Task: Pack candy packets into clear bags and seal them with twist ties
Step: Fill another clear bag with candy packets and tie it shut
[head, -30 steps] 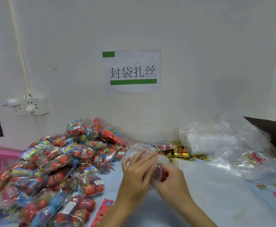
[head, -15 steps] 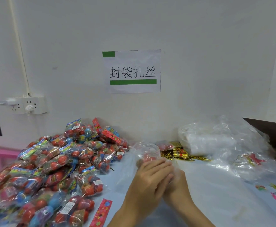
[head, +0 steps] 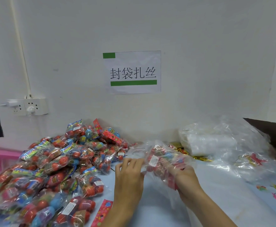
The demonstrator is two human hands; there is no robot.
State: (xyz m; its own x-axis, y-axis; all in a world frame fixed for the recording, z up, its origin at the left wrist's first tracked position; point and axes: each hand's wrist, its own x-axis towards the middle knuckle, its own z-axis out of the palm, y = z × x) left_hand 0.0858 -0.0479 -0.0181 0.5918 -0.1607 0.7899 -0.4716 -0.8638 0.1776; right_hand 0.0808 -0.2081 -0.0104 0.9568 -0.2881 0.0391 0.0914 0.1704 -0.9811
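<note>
A clear bag (head: 158, 154) with red candy packets inside is held above the table between both hands. My left hand (head: 129, 176) pinches the bag's loose open end on the left side. My right hand (head: 183, 181) grips the filled part from underneath, fingers curled round it. A large heap of candy packets (head: 55, 171) covers the table's left half. Gold twist ties (head: 198, 154) lie in a bunch behind the bag, partly hidden by it. A stack of clear bags (head: 211, 141) sits at the back right.
The pale blue table (head: 216, 194) meets a white wall with a paper sign (head: 132, 72). A wall socket (head: 28, 106) is at the left. A dark cardboard flap (head: 273, 131) juts in at right. A red sticker strip (head: 103, 212) lies near my left forearm. Crumpled plastic (head: 255, 161) spreads right.
My hands were pressed together over the bag; they have now drawn apart, the left sliding along the bag's open end and the right lifting the filled part to the right.
</note>
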